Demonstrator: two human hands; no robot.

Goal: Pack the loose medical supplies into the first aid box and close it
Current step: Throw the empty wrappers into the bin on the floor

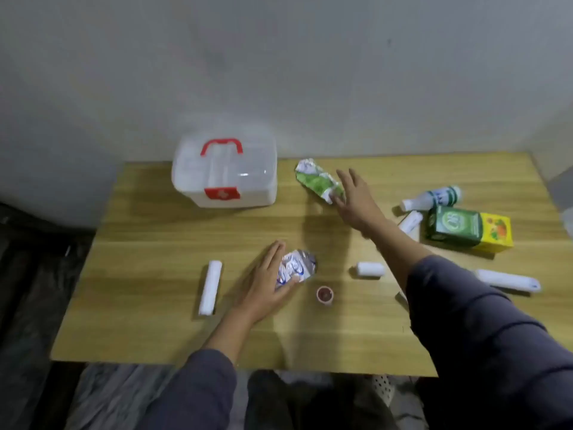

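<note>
A wooden tabletop (161,305) against a grey wall carries a white first aid box (224,172) at the far left, lid shut, red handle up. To the right lie a green-and-yellow carton (468,228), a white bottle (434,197) and several white gauze rolls (210,287). The right hand (356,200) reaches over a green foil pouch (319,181), fingers spread and touching its near end, not closed on it. The left hand (266,283) lies open with its fingers resting on a silver pouch (296,266); blur makes a firm grip hard to confirm. A small red-topped pot (324,294) sits nearby. Gathering seems just begun; next, the box needs opening.
</note>
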